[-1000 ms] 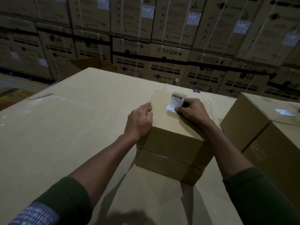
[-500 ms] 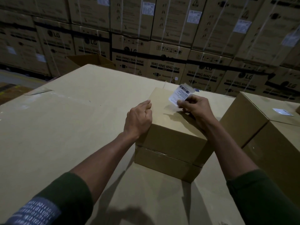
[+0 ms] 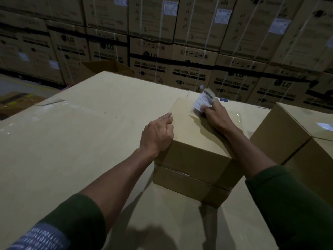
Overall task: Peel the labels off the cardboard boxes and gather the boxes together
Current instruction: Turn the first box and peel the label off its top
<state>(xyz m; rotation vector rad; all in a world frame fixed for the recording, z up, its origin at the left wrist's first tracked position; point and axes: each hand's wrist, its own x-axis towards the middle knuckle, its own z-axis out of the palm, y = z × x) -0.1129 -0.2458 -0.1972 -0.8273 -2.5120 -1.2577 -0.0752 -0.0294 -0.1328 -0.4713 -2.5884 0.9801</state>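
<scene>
the cardboard box stands on the large flat cardboard surface that serves as the desk, right of centre and near the person. a seam of clear tape runs round its lower part.

left hand: rests on the near left top edge of the box, fingers curled over the edge and pressing it down. the grip is closed on the box edge.

right hand: sits over the far part of the box top. thumb and fingertips pinch the lower edge of the white label. the grip is clamped on the label.

the label stands tilted up off the box top, barcode end uppermost and farthest from the person. whether its lower edge is stuck to the box cannot be told; the fingers cover it.

a second cardboard box stands at the right, near the first but apart from it, on top of another box. a small white label lies flat on its top face.

both forearms are bare, with dark green sleeves pushed up.

beyond the far edge of the desk, stacked washing machine cartons form a wall. an open carton stands at the far left corner.
</scene>
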